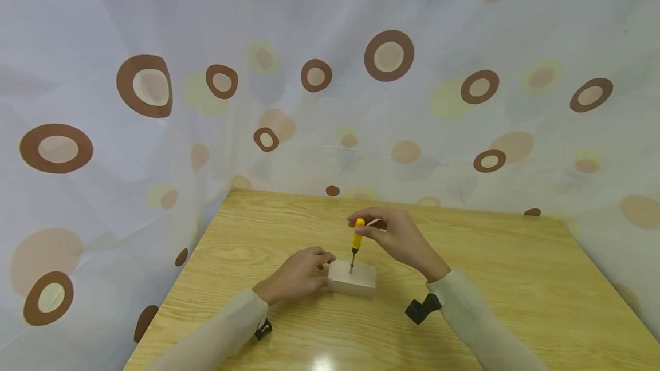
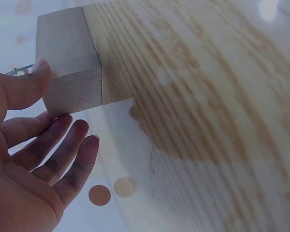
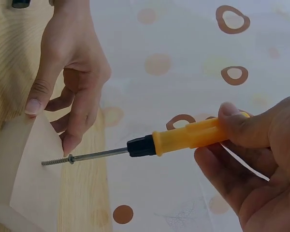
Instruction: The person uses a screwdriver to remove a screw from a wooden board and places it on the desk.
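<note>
Right hand [image 1: 402, 239] pinches a screwdriver [image 3: 191, 137], tip on a screw [image 3: 57, 161]; left hand [image 1: 296, 276] grips the block [image 1: 356, 283] at nine o'clock.

Your screwdriver [image 1: 357, 239] shows a bright yellow handle [image 3: 191, 137] and black collar [image 3: 141, 146] with a silver-grey shaft [image 3: 104, 153], matched by a grey metal screw [image 3: 58, 161]. The block [image 1: 352, 289] before you is plain pale beige. Your table [image 1: 505, 262] is honey-yellow with streaked, wavy brown wood grain, and a white glare by its near edge. Your sleeves [image 1: 479, 314] are a pale grey-cream, the wrist mounts [image 1: 423, 309] black. Beyond the table's far edge and along its left and right edges, the whitish backdrop [image 1: 330, 16] carries brown rings with cream centres, solid brown spots, and faded peach and yellow dots.
</note>
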{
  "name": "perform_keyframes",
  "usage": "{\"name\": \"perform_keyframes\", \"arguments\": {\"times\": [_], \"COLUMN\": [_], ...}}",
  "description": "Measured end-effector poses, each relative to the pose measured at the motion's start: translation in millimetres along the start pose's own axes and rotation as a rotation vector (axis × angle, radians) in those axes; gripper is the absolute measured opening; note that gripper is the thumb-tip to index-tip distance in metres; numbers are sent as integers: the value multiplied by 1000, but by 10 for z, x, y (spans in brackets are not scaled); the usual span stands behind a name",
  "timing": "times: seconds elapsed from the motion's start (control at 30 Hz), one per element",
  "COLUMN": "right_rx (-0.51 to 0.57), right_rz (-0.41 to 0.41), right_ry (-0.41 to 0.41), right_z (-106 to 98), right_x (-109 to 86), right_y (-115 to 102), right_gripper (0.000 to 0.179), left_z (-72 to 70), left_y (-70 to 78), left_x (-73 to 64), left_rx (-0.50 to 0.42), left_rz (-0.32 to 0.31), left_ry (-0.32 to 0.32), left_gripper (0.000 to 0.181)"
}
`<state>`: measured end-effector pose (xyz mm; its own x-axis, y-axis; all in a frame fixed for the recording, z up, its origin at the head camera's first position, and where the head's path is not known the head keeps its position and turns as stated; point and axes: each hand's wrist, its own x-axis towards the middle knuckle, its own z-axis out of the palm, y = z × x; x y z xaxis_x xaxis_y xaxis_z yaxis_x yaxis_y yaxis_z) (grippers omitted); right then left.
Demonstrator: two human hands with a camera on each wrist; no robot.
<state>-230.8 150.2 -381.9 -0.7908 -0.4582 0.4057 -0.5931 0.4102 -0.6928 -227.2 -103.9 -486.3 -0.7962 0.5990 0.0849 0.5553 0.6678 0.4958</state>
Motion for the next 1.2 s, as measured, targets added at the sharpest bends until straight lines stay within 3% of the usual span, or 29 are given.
{"name": "perform_keyframes", "arguments": {"times": [0.1,0.27,0.5,0.73,0.97,1.2], "right_rx": [-24,-28,-8,-33,10,-37], "right_rz": [24,89,2,68,57,24], "right_ry": [0,77,6,50,-9,77], "right_z": [5,22,32,18,-49,10], "right_x": [5,-18,-5,-18,10,4], "right_y": [-5,-33,-35,-71,-72,-34], "right_gripper": [22,23,22,23,20,20], "left_z": [-11,1,11,10,8,2], "left_y": [14,8,-13,-19,-15,3], "left_x": [0,5,3,8,13,12], "left_rx": [7,-3,0,4,7,1], "left_rz": [-1,-18,-7,5,-2,-9], "left_ry": [2,-8,3,9,13,8], "left_gripper": [52,53,52,52,51,50]}}
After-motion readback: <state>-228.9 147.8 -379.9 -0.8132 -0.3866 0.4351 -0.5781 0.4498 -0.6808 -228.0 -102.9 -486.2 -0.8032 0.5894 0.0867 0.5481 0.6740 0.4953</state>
